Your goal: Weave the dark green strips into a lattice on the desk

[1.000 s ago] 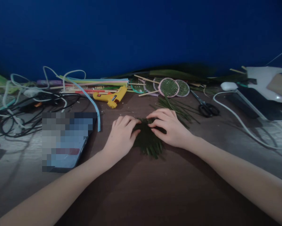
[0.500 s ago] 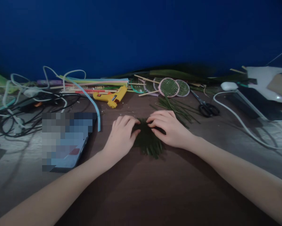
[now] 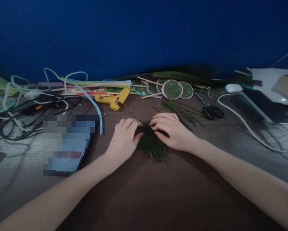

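Observation:
A dark green piece of woven leaf strips (image 3: 150,141) lies on the brown table between my hands, its loose strip ends fanning out toward me. My left hand (image 3: 124,136) is closed at its left edge, thumb and fingertips pinching there. From the other side, my right hand (image 3: 174,131) grips the upper right edge with curled fingers and thumb. The weave itself is too dark to make out in detail. Just behind my right hand, a pile of loose green leaf strips (image 3: 180,112) lies on the table.
A yellow glue gun (image 3: 115,99), round woven fans (image 3: 172,89) and black-handled scissors (image 3: 212,112) lie at the back. A tablet-like device with a blurred screen (image 3: 72,144) is on the left, near tangled cables (image 3: 11,128). A dark phone-like device (image 3: 264,104) stands at right.

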The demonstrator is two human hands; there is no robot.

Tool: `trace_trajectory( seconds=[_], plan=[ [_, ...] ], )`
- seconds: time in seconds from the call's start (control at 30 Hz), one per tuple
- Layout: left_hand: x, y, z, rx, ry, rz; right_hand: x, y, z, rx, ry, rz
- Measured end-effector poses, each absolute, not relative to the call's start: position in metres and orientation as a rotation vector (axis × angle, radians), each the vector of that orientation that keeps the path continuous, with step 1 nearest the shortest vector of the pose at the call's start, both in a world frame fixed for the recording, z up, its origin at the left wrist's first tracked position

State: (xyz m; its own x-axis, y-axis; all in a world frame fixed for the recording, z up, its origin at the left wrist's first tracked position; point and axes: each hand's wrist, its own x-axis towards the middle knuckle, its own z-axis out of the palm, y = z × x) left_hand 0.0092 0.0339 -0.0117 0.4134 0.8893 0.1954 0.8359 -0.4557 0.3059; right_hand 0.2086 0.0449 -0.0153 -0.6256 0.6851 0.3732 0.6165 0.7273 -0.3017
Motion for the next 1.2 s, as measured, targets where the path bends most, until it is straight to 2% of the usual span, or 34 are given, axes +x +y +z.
trace_trajectory(
  seconds=[0.9, 1.2],
  plan=[
    [0.0086, 0.0346, -0.0127, 2.535, 1.505, 0.504, 0.2091, 0.0458, -0.0189, -0.935, -2.424, 0.323],
    [0.0086, 0.0336, -0.0095, 2.535, 1.497, 0.537, 0.2115, 0.0450, -0.0184, -1.176, -2.279, 0.279]
  ],
)
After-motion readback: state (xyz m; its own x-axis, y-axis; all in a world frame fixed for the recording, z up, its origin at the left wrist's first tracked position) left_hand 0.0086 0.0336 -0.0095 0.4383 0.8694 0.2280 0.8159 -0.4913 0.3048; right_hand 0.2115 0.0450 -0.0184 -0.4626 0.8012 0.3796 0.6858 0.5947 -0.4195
